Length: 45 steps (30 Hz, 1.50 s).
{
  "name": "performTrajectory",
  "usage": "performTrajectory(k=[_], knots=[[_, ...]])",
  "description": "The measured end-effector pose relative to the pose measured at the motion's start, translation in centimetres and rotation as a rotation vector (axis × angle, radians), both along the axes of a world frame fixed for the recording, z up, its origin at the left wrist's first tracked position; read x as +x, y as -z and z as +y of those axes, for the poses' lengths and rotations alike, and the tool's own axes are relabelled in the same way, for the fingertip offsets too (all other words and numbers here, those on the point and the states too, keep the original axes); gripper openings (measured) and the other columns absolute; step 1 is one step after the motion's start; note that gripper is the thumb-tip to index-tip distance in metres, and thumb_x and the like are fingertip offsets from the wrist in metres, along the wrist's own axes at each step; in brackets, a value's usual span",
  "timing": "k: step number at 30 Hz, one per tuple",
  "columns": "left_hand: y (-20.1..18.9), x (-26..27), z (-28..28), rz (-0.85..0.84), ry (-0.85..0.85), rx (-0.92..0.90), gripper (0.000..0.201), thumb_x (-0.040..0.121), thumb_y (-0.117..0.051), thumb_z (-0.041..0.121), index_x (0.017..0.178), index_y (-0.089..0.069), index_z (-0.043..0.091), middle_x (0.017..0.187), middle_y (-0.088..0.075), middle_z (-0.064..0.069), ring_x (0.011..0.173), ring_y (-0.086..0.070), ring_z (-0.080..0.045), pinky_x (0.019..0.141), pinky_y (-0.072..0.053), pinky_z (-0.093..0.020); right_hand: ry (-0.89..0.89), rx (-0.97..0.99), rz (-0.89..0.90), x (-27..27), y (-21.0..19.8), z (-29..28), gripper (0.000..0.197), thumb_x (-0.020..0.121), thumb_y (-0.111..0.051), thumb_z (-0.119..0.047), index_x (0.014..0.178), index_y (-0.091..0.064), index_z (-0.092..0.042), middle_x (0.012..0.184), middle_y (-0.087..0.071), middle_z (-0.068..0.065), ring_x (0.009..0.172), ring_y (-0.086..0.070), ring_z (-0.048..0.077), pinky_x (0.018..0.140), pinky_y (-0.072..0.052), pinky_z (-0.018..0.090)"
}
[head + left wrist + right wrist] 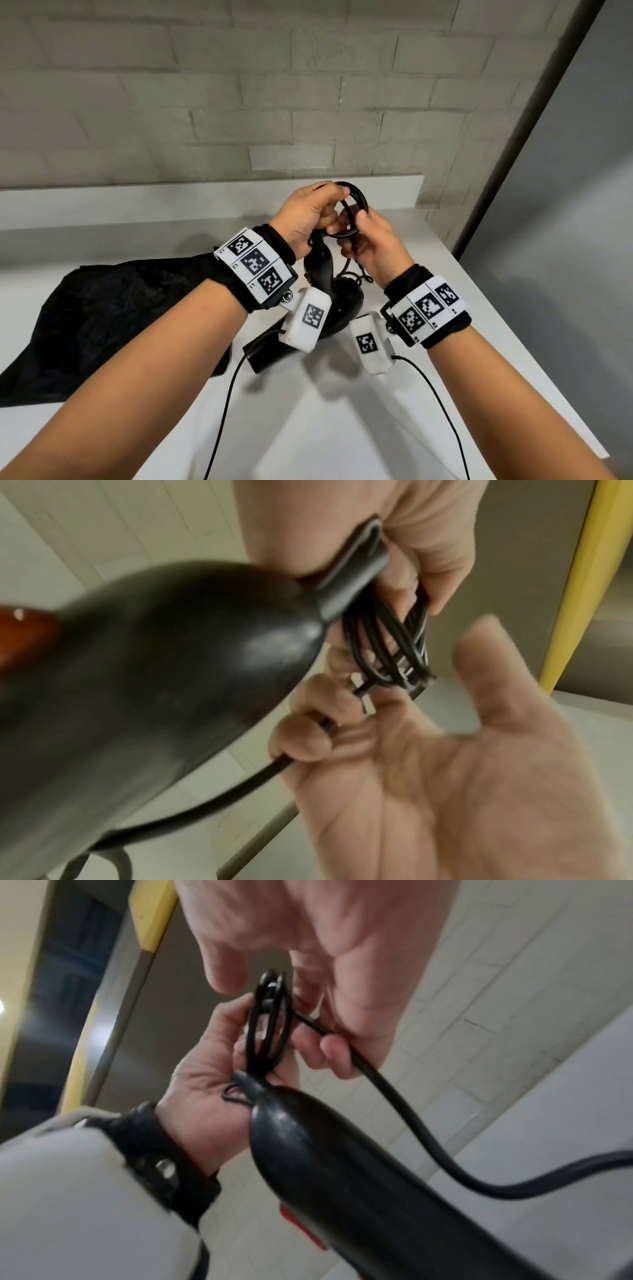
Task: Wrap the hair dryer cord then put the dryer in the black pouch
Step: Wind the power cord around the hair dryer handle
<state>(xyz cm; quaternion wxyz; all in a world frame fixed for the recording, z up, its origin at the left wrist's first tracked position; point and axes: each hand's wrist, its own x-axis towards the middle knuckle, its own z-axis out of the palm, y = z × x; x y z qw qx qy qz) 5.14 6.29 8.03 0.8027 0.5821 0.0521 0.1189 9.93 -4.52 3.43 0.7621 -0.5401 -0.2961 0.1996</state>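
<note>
Setting: white counter [342, 394] pushed up against a pale brick-pattern wall [239, 102], grey panel off to the right side.

Cord: black cord [354, 202] is already gathered into a handful of loops, held up above the counter. The left wrist view shows several strands bunched together right at the dryer's strain relief. There's a free run of cord trailing off below the right hand, so I'd say the wrapping isn't finished.

Left hand: the left hand [310, 216] has its fingers curled round the bundle of loops at the top of the dryer handle, keeping the coil together.

Right hand: the right hand [371, 245] pinches the loose cord just beside the coil, fingers curled on it. Looks to me like it's feeding the next turn.

Dryer: the black hair dryer [320, 270] hangs between the two wrists, handle end up by the hands, the body pointing down toward the counter. Can't tell if the nozzle end is touching the surface, the wrist cameras block it.

Pouch: the black pouch [120, 308] lies flat and crumpled on the counter to the left of the dryer. Can't see its opening or anything inside it; the dryer definitely isn't in it.

Progress: roughly mid-wrap by my guess. Left to do: coil the remaining tail, secure it, then the whole pouch step.
</note>
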Motion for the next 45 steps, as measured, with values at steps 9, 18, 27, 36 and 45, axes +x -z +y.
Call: performTrajectory(k=[9, 18, 27, 36, 45], knots=[[0.6, 0.2, 0.2, -0.01, 0.068, 0.134, 0.028, 0.055, -0.045, -0.012, 0.059, -0.036, 0.014, 0.041, -0.035, 0.008, 0.03, -0.03, -0.005, 0.036, -0.027, -0.014, 0.009, -0.211, -0.091, 1.5, 1.4, -0.1, 0.044, 0.089, -0.042, 0.002, 0.066, -0.07, -0.022, 0.042, -0.055, -0.013, 0.042, -0.04, -0.002, 0.054, -0.027, 0.017], [0.0, 0.2, 0.0, 0.06, 0.165, 0.24, 0.027, 0.091, -0.046, 0.003, 0.066, -0.046, 0.012, 0.038, -0.031, 0.013, 0.029, -0.021, 0.0, 0.036, -0.021, -0.015, 0.32, -0.62, -0.61, 5.1, -3.6, -0.8, 0.026, 0.091, -0.049, -0.013, 0.07, -0.065, -0.014, 0.066, -0.059, 0.006, 0.062, -0.051, 0.009, 0.064, -0.04, 0.024], [-0.4, 0.5, 0.1, 0.105, 0.097, 0.188, 0.038, 0.101, -0.029, 0.026, 0.074, -0.048, 0.008, 0.035, -0.024, 0.012, 0.028, -0.019, -0.004, 0.036, -0.024, -0.014, 0.349, -0.745, -0.678, 5.0, -4.8, -1.0, 0.016, 0.09, -0.051, -0.019, 0.079, -0.062, -0.016, 0.055, -0.044, -0.013, 0.05, -0.041, -0.001, 0.05, -0.031, 0.003], [-0.8, 0.5, -0.3, 0.175, 0.106, 0.29, 0.036, 0.098, -0.028, 0.041, 0.087, -0.047, 0.013, 0.037, -0.027, 0.011, 0.029, -0.022, -0.004, 0.036, -0.027, -0.014, 0.454, -0.711, -0.793, 4.5, -6.8, -1.0, 0.014, 0.082, -0.063, -0.022, 0.078, -0.067, -0.009, 0.061, -0.054, -0.003, 0.057, -0.045, 0.01, 0.06, -0.037, 0.022], [-0.8, 0.5, -0.5, 0.174, 0.14, 0.396, 0.066, 0.095, -0.017, 0.053, 0.077, -0.054, 0.001, 0.032, -0.029, 0.008, 0.031, -0.023, -0.006, 0.036, -0.031, -0.016, 0.594, -0.513, -0.801, 2.3, -7.3, 0.3, 0.011, 0.082, -0.062, -0.018, 0.081, -0.066, -0.008, 0.08, -0.066, 0.006, 0.07, -0.057, 0.009, 0.07, -0.048, 0.025]])
